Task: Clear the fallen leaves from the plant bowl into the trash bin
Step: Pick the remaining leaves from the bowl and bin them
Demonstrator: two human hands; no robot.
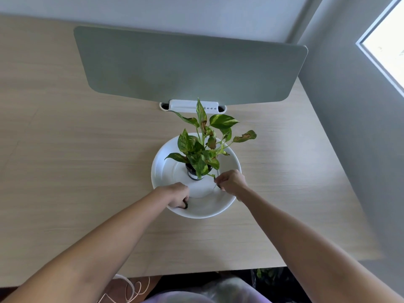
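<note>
A white plant bowl (229, 162) sits on the wooden desk (76, 160). In its middle stands a small dark pot (193, 171) with a green and yellow leafy plant (203, 145); some of its leaves have brown patches. My left hand (177, 194) is at the bowl's near left rim, fingers closed on a dark shrivelled leaf (185, 204). My right hand (230, 181) is over the bowl's right side, pinching a thin green stem or leaf piece (213, 176) beside the pot. No trash bin shows clearly.
A grey-green divider panel (190, 66) stands across the desk behind the bowl, on a white bracket (193, 105). A grey wall and a window (387, 47) are to the right. Below the desk's front edge are a light cord (133, 289) and some greenery in a dark spot (267, 274).
</note>
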